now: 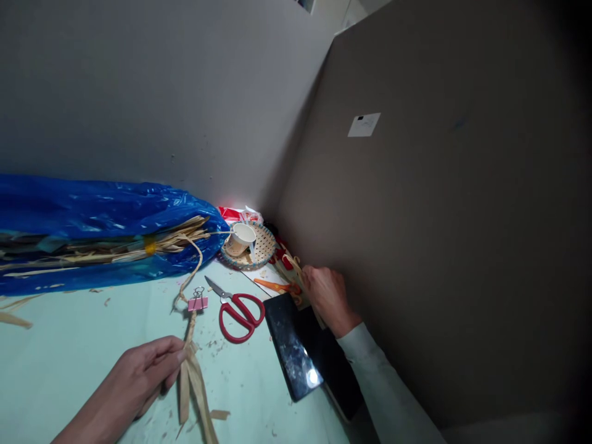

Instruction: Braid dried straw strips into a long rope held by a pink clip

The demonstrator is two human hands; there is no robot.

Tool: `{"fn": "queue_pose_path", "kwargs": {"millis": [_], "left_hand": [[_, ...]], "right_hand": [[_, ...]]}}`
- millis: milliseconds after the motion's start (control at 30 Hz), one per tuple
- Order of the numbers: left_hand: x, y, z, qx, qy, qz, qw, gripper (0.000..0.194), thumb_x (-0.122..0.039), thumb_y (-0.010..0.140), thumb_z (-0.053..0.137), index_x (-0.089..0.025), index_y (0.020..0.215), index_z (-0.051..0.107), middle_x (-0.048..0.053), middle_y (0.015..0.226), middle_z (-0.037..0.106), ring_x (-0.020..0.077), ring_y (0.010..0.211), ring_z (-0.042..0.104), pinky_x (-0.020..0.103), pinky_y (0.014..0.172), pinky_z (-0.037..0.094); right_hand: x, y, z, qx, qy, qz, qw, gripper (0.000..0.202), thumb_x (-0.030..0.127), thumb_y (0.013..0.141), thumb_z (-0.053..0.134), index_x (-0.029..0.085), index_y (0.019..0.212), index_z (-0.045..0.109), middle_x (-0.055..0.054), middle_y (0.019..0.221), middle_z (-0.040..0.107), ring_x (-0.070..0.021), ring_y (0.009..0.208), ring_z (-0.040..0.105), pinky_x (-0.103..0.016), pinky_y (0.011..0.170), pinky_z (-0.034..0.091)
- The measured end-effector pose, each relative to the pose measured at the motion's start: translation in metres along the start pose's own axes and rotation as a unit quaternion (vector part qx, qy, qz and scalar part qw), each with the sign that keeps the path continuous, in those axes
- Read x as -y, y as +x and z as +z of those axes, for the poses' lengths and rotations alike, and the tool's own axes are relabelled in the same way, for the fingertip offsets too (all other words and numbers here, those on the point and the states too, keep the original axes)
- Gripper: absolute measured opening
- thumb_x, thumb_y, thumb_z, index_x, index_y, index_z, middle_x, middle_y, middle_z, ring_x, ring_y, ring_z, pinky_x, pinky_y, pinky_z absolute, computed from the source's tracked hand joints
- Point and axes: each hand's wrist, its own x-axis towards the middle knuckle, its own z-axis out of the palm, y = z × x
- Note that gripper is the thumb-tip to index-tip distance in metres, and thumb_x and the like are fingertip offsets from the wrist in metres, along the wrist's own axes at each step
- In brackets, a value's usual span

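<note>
My left hand [148,373] pinches a twisted cord of dried straw-like leaf [190,330] just below a pink binder clip [198,303]. Loose flat strips [198,385] of the same leaf hang from the pinch toward me. Above the clip, the finished cord [197,271] curves up to a bundle of dried leaf strips [185,237]. Close to the right-hand wall, my right hand [326,296] is closed around a pale leaf strip [295,265], which sticks out past its fingers; part of the grip is hidden. Red-handled scissors [238,314] lie open between my hands.
A blue plastic bag [92,200] wraps the bundle along the back wall. A paper cup [241,239] stands in a woven basket [263,246] at the corner. Orange scissors [277,285], a phone [289,345] and a dark flat object [340,370] lie right. Leaf scraps litter the tabletop [245,388].
</note>
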Motion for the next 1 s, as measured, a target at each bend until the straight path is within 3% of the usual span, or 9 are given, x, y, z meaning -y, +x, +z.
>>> {"fn": "queue_pose_path", "kwargs": {"millis": [167, 300, 467, 633, 800, 900, 1000], "left_hand": [[0.000, 0.000, 0.000, -0.009, -0.008, -0.003, 1.000, 0.045, -0.065, 0.069, 0.071, -0.023, 0.064, 0.057, -0.008, 0.055, 0.043, 0.0098, 0.045, 0.030, 0.021, 0.044, 0.024], [-0.003, -0.003, 0.003, -0.012, -0.009, -0.008, 1.000, 0.046, -0.065, 0.070, 0.069, -0.023, 0.062, 0.053, -0.009, 0.053, 0.037, 0.0100, 0.046, 0.029, 0.021, 0.046, 0.021], [-0.005, -0.008, 0.004, -0.013, -0.020, 0.002, 1.000, 0.047, -0.064, 0.079, 0.064, -0.022, 0.063, 0.050, -0.012, 0.054, 0.031, 0.0080, 0.048, 0.018, 0.023, 0.048, 0.011], [-0.014, -0.012, 0.004, -0.008, -0.041, -0.006, 0.999, 0.041, -0.059, 0.078, 0.067, -0.020, 0.069, 0.057, -0.008, 0.058, 0.046, 0.0067, 0.047, 0.023, 0.024, 0.048, 0.017], [-0.015, -0.013, 0.004, -0.006, -0.055, -0.011, 0.998, 0.041, -0.056, 0.079, 0.066, -0.020, 0.063, 0.054, -0.009, 0.055, 0.043, 0.0064, 0.046, 0.021, 0.024, 0.049, 0.015], [-0.011, -0.012, 0.002, -0.005, -0.055, -0.013, 0.998, 0.039, -0.055, 0.081, 0.065, -0.019, 0.067, 0.058, -0.007, 0.058, 0.046, 0.0066, 0.046, 0.023, 0.025, 0.049, 0.015], [-0.008, -0.011, 0.002, -0.012, -0.053, -0.015, 0.998, 0.037, -0.054, 0.082, 0.065, -0.017, 0.076, 0.064, -0.006, 0.062, 0.051, 0.0063, 0.046, 0.024, 0.025, 0.049, 0.014]], "right_hand": [[-0.002, 0.003, 0.000, -0.029, -0.006, 0.009, 1.000, 0.021, 0.013, 0.100, 0.049, 0.015, 0.099, 0.070, -0.015, 0.098, 0.077, -0.0223, 0.083, 0.073, -0.028, 0.063, 0.034], [-0.006, 0.008, 0.000, -0.028, 0.004, 0.004, 1.000, 0.027, 0.007, 0.098, 0.049, 0.015, 0.118, 0.065, -0.011, 0.099, 0.077, -0.0204, 0.081, 0.072, -0.027, 0.063, 0.035], [-0.007, 0.007, 0.003, -0.012, 0.024, 0.004, 1.000, 0.021, 0.005, 0.094, 0.050, 0.013, 0.096, 0.069, -0.013, 0.087, 0.075, -0.0190, 0.072, 0.067, -0.027, 0.062, 0.034], [-0.004, 0.014, 0.008, -0.036, 0.080, 0.000, 0.996, 0.019, 0.008, 0.087, 0.050, 0.015, 0.079, 0.066, -0.014, 0.087, 0.070, -0.0184, 0.070, 0.058, -0.029, 0.064, 0.034], [0.001, 0.017, -0.003, -0.079, 0.170, 0.016, 0.982, 0.018, 0.013, 0.078, 0.048, 0.019, 0.062, 0.055, -0.004, 0.066, 0.057, -0.0152, 0.063, 0.045, -0.028, 0.061, 0.032], [0.015, -0.001, -0.016, -0.059, 0.243, 0.008, 0.968, 0.018, 0.020, 0.082, 0.047, 0.020, 0.064, 0.051, 0.001, 0.058, 0.050, -0.0138, 0.057, 0.044, -0.026, 0.054, 0.031], [0.049, -0.037, -0.020, 0.018, 0.341, -0.034, 0.939, 0.018, 0.025, 0.087, 0.044, 0.021, 0.071, 0.052, 0.001, 0.059, 0.058, -0.0137, 0.054, 0.053, -0.022, 0.052, 0.039]]}}
